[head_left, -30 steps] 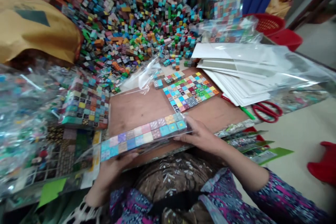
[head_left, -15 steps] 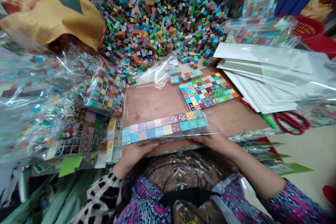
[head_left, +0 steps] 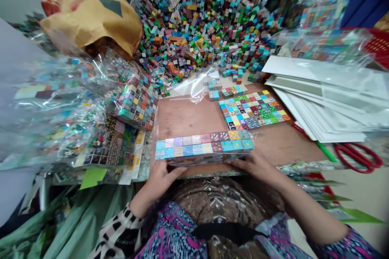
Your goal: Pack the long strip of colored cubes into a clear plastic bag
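A long block of colourful patterned cubes [head_left: 203, 144], wrapped in clear film, stands at the front edge of the brown board [head_left: 185, 119]. My left hand [head_left: 161, 180] grips its lower left end, thumb stretched along the near side. At the lower right end, my right hand [head_left: 258, 168] holds the block with its fingers against the near side. Behind it to the right lies a flat sheet of joined cubes [head_left: 253, 109]. Short rows of cubes [head_left: 234, 90] sit behind that sheet.
Loose cubes [head_left: 194, 28] are heaped at the back. Bagged blocks [head_left: 136, 99] and a yellow sack [head_left: 91, 12] stand left. White sheets [head_left: 319, 101], red scissors [head_left: 358, 158] and a green pen [head_left: 326, 151] lie right. A pale shape fills the far left edge.
The view has shifted, so most things appear further right. Both hands remain at the wrapped block. A pale shape has come into view at the left.
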{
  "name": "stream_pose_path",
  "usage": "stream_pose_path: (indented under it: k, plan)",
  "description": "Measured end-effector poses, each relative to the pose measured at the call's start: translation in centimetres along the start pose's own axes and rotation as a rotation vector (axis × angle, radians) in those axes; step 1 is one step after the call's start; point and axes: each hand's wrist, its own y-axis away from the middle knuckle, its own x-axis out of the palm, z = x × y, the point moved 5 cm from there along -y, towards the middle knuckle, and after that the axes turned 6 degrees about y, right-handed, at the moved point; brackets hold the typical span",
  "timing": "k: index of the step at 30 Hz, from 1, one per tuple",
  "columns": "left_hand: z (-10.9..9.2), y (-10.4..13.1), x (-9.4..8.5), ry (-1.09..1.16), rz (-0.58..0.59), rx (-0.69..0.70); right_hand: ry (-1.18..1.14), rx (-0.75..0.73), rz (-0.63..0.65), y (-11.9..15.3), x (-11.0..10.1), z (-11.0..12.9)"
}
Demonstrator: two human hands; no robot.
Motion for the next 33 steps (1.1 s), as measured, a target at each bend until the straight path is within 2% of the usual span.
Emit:
stream_pose_path:
  k: [3, 7, 11, 14, 17, 23, 28, 33]
  plan:
    - [-0.2, 1.7, -0.8, -0.082, -0.065, -0.004, -0.020, 0.010, -0.007, 0.0, 0.1, 0.1]
    - [-0.9, 3.1, -1.3, -0.005, -0.131, -0.022, -0.028, 0.036, -0.002, 0.0, 0.1, 0.4]
    - [0.0, 2.7, -1.5, 0.204, -0.213, -0.155, 0.014, 0.070, -0.003, 0.1, 0.2, 0.1]
    - [1.0, 1.9, -1.8, 0.288, -0.261, -0.201, 0.057, 0.078, -0.022, 0.3, 0.2, -0.2]
    - [1.2, 1.1, -2.3, 0.299, -0.261, -0.187, 0.094, 0.064, -0.040, 0.3, 0.1, -0.4]
    - [0.0, 0.3, -2.9, 0.313, -0.228, -0.178, 0.108, -0.004, -0.055, 0.2, 0.2, 0.3]
    - [-0.3, 0.0, -2.9, 0.330, -0.250, -0.210, 0.108, 0.002, -0.044, 0.2, 0.3, 0.4]
    - [-0.1, -0.5, -3.0, 0.384, -0.219, -0.253, 0.109, 0.022, -0.046, 0.3, 0.2, -0.1]
